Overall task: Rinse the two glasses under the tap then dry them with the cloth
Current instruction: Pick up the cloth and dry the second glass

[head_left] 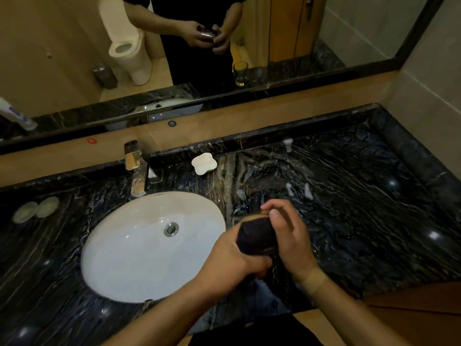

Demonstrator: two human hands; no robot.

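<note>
A: Glass [257,236] sits wrapped in a dark cloth [249,245], held over the worktop [374,196] just right of the sink [149,245].

B: And each hand?

A: The left hand [234,258] closes round the wrapped base; the right hand [287,233] cups the far end, thumb pressed on the cloth.

B: How would it handle?

A: Likely light, stiff and brittle, slippery if wet. The cloth is soft and gives grip, so squeezing gently round the wall looks safer than pinching the rim.

B: The other glass?

A: One stands on the worktop, seen only in the mirror [74,71]; its real spot seems hidden behind the hands.
</note>
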